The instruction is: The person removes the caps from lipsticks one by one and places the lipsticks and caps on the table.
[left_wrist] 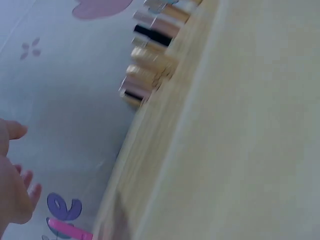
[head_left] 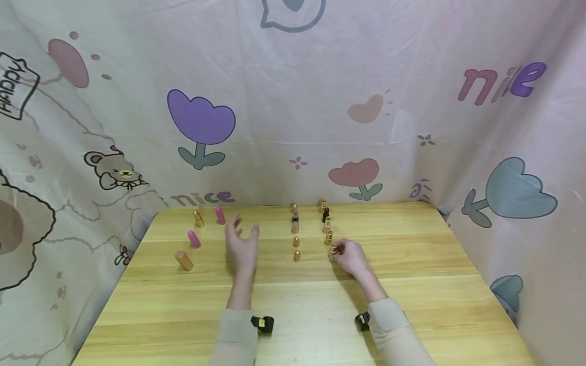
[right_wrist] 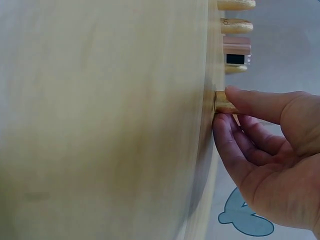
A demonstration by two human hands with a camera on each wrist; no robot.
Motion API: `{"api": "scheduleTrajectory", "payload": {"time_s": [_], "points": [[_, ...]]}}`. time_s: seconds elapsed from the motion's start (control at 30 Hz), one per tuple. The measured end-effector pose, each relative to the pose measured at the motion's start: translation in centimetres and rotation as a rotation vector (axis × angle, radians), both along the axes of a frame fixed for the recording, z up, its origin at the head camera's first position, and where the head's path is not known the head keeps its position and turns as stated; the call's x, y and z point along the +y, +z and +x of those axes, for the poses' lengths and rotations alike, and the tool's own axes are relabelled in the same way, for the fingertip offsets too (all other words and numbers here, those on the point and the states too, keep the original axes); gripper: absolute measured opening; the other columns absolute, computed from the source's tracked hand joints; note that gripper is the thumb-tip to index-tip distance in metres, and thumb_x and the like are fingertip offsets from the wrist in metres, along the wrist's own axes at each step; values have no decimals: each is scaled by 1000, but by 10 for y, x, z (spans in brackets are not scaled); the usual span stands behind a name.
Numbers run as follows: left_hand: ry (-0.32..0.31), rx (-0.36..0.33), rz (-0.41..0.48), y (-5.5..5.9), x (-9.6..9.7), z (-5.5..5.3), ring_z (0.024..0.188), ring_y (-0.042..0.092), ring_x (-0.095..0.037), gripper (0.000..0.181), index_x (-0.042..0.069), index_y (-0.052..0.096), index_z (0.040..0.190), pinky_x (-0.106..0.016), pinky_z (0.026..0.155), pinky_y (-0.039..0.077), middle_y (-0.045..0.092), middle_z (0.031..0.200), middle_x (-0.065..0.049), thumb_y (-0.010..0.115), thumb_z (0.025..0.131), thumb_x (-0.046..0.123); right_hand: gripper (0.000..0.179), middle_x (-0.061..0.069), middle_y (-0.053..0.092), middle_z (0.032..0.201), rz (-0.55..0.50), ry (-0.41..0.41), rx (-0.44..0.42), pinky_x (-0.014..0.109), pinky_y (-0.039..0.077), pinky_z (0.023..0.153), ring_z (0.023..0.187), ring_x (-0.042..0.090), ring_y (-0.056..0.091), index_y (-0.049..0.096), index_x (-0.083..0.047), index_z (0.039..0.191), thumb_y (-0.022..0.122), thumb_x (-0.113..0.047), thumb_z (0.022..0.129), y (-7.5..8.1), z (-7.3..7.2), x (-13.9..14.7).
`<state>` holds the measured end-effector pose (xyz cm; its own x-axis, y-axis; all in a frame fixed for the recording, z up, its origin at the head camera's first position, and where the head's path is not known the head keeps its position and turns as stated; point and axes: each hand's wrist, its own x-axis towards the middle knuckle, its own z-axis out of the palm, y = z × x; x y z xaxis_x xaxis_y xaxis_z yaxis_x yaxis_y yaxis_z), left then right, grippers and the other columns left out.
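A person's right grip pinches a small gold tube right of centre in the head view, the tube's base at the wooden surface and its upper part hidden by the thumb. Left of centre, the left grip, fingers loosely spread, is near a pink tube; the left wrist view crops that grip at the left edge.

Tubes on table, cloth behind

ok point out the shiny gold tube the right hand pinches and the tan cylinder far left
Shiny gold tube (right_wrist: 223,103): right wrist view, middle of its exposed side.
Tan cylinder (head_left: 184,261): head view, middle of its side.
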<state>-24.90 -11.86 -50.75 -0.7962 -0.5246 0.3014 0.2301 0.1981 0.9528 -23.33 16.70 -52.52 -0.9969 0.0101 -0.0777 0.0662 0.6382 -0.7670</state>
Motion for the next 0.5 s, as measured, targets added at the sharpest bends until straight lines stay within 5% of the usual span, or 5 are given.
{"api": "scheduleTrajectory", "payload": {"time_s": [0.17,0.33,0.5], "points": [[130,73,116,0,-24,-28,137,48,-38,65,-3,50,144,-52,119,41,54,144,-20,80,86,0,29,9,71,91,-11,-4,-12,33,64,78,83,19,67,70,3,106,83,4,81,1,0,1],[218,22,198,-4,-44,-51,132,51,-44,59,-3,50,144,-52,113,48,52,145,-25,73,90,-2,29,9,71,90,-16,-8,-21,31,63,76,82,19,67,70,3,107,83,4,81,1,-1,1],[230,-66,250,-8,-58,-69,130,52,-37,55,1,50,147,-44,107,54,50,147,-22,67,94,0,29,8,71,90,-14,-5,-21,30,63,75,82,18,67,70,3,107,83,3,81,1,-2,0]]}}
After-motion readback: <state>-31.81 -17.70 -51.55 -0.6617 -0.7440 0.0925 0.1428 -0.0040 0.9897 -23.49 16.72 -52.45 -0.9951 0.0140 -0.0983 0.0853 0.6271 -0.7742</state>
